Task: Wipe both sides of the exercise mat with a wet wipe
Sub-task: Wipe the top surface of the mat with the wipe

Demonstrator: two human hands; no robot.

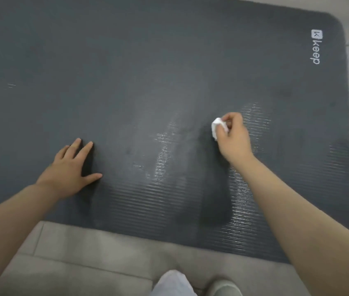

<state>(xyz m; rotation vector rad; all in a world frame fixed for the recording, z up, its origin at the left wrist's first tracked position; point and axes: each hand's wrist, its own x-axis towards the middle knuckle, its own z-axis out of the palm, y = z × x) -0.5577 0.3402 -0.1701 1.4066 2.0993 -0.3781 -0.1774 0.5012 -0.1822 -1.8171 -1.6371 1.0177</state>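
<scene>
Head view: the left hand [71, 169] lies flat, fingers spread, pinning the exercise mat [126, 71] to the floor [105, 253]. The right hand [232, 135] pinches a wadded wet wipe [217, 127] for scrubbing, wet streaks [165, 159] nearby.

The exercise mat [148, 71] runs out of view at nine and twelve o'clock, so its full length is unseen. Most of the wet wipe [218, 127] is hidden inside the right hand [232, 137]. At six o'clock, a shoe [225, 288] and pale trouser leg [172, 284] are cut off.
</scene>
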